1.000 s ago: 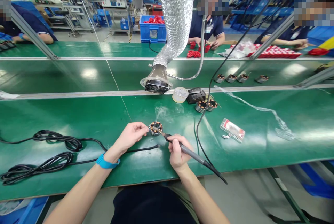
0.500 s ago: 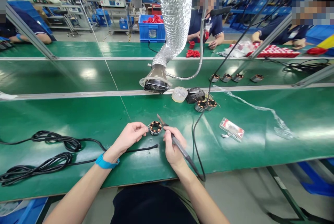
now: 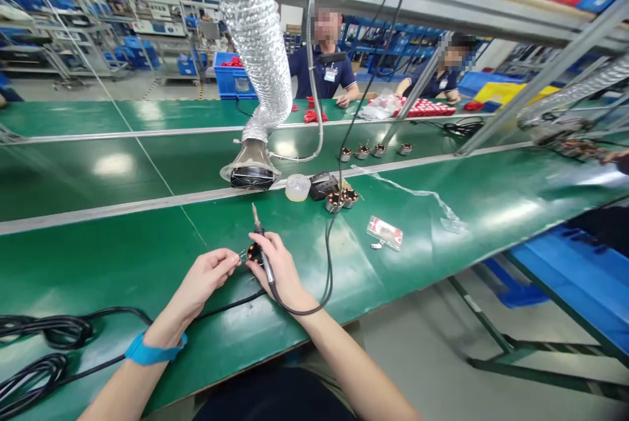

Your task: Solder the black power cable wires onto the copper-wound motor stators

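My left hand (image 3: 210, 277) pinches the thin wire ends at the left side of a motor stator (image 3: 253, 253), a small ring with copper coils. My right hand (image 3: 282, 275) is closed around a soldering iron (image 3: 259, 227), its tip pointing up and away from me, above the stator. The right thumb and fingers also reach to the stator's near and right sides and cover part of it. A black cable (image 3: 236, 304) with a bare end runs along the bench just below both hands.
A fume extraction hood (image 3: 253, 169) hangs ahead. Beyond my hands are a round clear container (image 3: 297, 188), a black holder (image 3: 323, 185) and two stators (image 3: 335, 202). More stators (image 3: 378, 150) line the rear strip. Coiled cables (image 3: 37, 375) lie left. Two co-workers sit opposite.
My view has swung to the right. The soldering iron has turned more upright, and my right hand has come over the stator, with its fingers at the ring. My left hand still pinches the wires.
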{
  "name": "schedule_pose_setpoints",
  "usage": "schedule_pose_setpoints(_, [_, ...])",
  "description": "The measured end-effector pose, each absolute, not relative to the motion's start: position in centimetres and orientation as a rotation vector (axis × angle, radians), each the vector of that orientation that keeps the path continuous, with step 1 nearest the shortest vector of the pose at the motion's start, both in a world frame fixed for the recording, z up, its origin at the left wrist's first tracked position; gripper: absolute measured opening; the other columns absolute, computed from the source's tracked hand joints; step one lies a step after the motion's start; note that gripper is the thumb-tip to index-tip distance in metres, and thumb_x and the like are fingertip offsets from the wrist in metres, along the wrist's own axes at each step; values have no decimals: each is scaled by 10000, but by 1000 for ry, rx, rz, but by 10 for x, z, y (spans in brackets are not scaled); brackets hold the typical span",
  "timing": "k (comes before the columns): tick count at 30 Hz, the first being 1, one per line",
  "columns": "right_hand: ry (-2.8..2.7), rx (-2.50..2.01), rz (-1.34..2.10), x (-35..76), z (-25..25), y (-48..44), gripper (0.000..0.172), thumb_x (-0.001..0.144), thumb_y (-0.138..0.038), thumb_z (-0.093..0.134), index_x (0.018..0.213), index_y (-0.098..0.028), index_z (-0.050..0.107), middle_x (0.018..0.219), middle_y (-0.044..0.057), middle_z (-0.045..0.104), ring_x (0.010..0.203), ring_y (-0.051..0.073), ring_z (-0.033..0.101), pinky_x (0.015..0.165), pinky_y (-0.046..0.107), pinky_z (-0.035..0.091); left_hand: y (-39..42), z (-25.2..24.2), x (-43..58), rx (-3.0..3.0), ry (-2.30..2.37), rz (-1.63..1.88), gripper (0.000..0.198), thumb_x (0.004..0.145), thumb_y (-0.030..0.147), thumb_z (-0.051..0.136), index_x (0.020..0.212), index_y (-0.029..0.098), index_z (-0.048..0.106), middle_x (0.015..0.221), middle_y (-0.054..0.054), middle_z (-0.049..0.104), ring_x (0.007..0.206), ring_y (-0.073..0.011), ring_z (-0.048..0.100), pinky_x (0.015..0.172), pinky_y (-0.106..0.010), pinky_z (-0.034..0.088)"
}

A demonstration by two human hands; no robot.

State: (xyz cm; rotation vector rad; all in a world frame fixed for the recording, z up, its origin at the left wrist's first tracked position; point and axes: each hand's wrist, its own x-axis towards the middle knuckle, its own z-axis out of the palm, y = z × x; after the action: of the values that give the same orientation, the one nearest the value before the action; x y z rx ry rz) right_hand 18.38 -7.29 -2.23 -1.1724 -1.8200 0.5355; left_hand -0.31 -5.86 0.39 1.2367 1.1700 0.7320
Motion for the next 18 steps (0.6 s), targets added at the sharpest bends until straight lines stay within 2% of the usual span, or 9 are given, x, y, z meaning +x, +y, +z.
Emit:
schedule_pose_setpoints(3, [-1852, -1163, 542, 188, -19, -74, 544, 859, -143, 642, 1368, -246, 480, 1243, 89, 513, 1024, 182, 614, 933, 305, 510, -59, 10, -6, 1276, 1226, 753, 409, 798, 540, 682, 754, 136, 633, 596, 37, 465, 507, -74, 325, 487, -217, 207])
schedule_pose_setpoints(6, [-1826, -1165, 541, 192, -18, -74, 500, 871, -151, 634, 1344, -238, 497, 1214, 90, 521, 986, 184, 623, 894, 305, 523, -59, 19, -8, 1321, 1208, 739, 343, 745, 460, 756, 794, 133, 662, 714, -9, 601, 641, -112, 487, 601, -220, 350])
schedule_pose_setpoints(8, [-1810, -1168, 535, 193, -19, -74, 480, 873, -160, 635, 1329, -238, 508, 1202, 91, 525, 965, 187, 630, 874, 309, 533, -58, 24, -10, 1316, 1182, 719, 332, 701, 419, 793, 816, 133, 670, 790, -30, 648, 713, -134, 536, 663, -234, 385])
schedule_pose_setpoints(10, [-1803, -1172, 529, 194, -21, -75, 473, 874, -169, 635, 1325, -243, 511, 1201, 91, 527, 957, 190, 636, 872, 316, 539, -58, 27, -11, 1291, 1202, 705, 334, 693, 425, 791, 787, 132, 661, 712, -8, 616, 626, -111, 488, 591, -226, 341])
schedule_pose_setpoints(12, [-1799, -1179, 528, 194, -22, -75, 473, 880, -177, 633, 1330, -251, 507, 1204, 90, 527, 965, 192, 639, 879, 321, 542, -57, 28, -10, 1257, 1222, 696, 341, 712, 451, 764, 740, 132, 647, 611, 25, 545, 523, -80, 375, 513, -224, 240])
schedule_pose_setpoints(14, [-1796, -1185, 528, 194, -23, -75, 474, 884, -180, 632, 1334, -258, 503, 1207, 88, 525, 974, 193, 641, 884, 323, 543, -55, 27, -8, 1221, 1207, 691, 355, 710, 465, 755, 706, 129, 641, 564, 41, 498, 486, -66, 300, 491, -230, 171])
schedule_pose_setpoints(18, [-1788, -1175, 520, 193, -25, -76, 486, 880, -164, 637, 1336, -262, 498, 1197, 84, 531, 989, 196, 640, 894, 331, 542, -51, 21, 3, 1169, 1273, 753, 382, 626, 477, 804, 703, 124, 678, 517, 46, 480, 471, -66, 283, 481, -235, 162])
